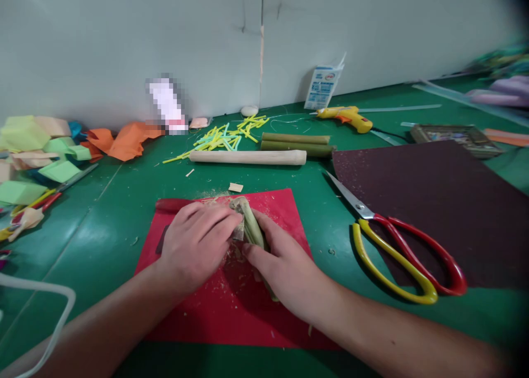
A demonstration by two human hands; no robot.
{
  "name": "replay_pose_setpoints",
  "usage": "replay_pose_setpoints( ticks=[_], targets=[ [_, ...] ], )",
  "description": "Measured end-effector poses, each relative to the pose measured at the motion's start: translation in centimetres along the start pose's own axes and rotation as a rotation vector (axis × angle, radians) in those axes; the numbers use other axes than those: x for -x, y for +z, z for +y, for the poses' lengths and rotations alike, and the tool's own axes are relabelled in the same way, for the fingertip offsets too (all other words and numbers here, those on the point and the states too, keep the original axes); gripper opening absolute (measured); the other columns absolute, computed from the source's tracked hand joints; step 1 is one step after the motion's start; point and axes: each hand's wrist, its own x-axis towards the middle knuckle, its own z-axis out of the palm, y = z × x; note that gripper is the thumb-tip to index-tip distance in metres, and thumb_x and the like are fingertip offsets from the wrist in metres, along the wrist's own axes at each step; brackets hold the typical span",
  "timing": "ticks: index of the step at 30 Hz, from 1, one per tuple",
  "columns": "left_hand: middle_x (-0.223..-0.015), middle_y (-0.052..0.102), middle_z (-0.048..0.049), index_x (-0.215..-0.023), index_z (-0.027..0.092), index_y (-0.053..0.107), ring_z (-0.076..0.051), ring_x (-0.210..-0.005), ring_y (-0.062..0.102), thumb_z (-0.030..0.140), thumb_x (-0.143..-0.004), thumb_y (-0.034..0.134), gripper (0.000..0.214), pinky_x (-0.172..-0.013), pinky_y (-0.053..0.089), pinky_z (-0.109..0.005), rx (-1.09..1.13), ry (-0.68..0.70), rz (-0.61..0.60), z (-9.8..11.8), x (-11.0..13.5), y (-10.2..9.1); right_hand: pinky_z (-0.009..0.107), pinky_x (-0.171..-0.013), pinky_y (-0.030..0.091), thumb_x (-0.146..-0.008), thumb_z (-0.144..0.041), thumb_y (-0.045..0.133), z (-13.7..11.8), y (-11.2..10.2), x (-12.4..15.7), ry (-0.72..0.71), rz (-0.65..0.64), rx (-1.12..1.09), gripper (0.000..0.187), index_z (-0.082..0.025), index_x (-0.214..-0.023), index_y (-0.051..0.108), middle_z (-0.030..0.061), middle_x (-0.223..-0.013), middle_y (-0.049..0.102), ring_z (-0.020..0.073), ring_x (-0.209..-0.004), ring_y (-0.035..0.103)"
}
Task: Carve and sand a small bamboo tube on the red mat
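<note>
Over a red sheet [198, 317] strewn with pale dust and shavings, my right hand [285, 262] is closed around a green bamboo piece [253, 223], its upper end tilted away from me. My left hand [200, 243] presses a small greyish, dusty piece like folded sandpaper [238, 232] against the bamboo's left side. Its fingers are bent together and hide most of that piece. A dark brown scrap [162, 240] shows beside the left hand's outer edge. A small pale chip [235, 187] lies just beyond the red sheet.
A peeled bamboo length [248, 157] and green bamboo pieces [295, 145] lie ahead, beside yellow strips [219, 138]. On the right are large scissors [363, 210], a dark brown sheet [446, 212] and a yellow glue gun [347, 117]. Folded coloured papers [25, 135] crowd the left.
</note>
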Motion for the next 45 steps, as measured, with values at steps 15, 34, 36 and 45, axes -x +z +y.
replay_pose_setpoints(
  ticks=[15,34,36,45],
  targets=[
    [-0.109,0.064,-0.0061,-0.107,0.018,0.061,-0.021,-0.099,0.059,0.028,-0.083,0.056,0.027,-0.087,0.044,-0.036,0.020,0.011,-0.059,-0.2,0.4,0.1,0.026,-0.055,0.046,-0.080,-0.015,0.042,-0.5,-0.4,-0.3,0.129,-0.046,-0.121,0.045,-0.021,-0.124,0.046,-0.0054,-0.057,0.052,0.0125,-0.051,0.052],
    [-0.094,0.062,-0.0067,-0.102,0.015,0.063,-0.018,-0.085,0.057,0.020,-0.086,0.054,0.020,-0.075,0.047,-0.034,0.163,-0.034,-0.006,0.6,0.2,-0.1,0.026,-0.081,0.045,-0.080,-0.009,0.046,-0.7,-0.3,-0.1,0.004,-0.072,-0.379,0.040,-0.025,-0.117,0.051,-0.0014,-0.094,0.059,0.0121,-0.085,0.053],
    [-0.094,0.063,-0.0069,-0.101,0.014,0.063,-0.018,-0.086,0.058,0.018,-0.085,0.054,0.019,-0.075,0.047,-0.034,0.116,0.001,0.011,0.5,0.1,-0.1,0.028,-0.083,0.045,-0.081,-0.009,0.046,-0.7,-0.2,-0.1,0.001,-0.069,-0.365,0.042,-0.025,-0.119,0.050,-0.0008,-0.097,0.059,0.0125,-0.086,0.053],
    [-0.087,0.065,-0.0059,-0.094,0.012,0.064,-0.018,-0.081,0.060,0.015,-0.085,0.054,0.014,-0.072,0.047,-0.033,0.101,0.027,0.035,1.2,-0.3,-0.5,0.026,-0.074,0.046,-0.076,-0.008,0.047,0.1,0.0,-0.1,0.030,-0.056,-0.322,0.043,-0.025,-0.115,0.053,-0.0024,-0.088,0.060,0.0123,-0.080,0.054]
  ],
)
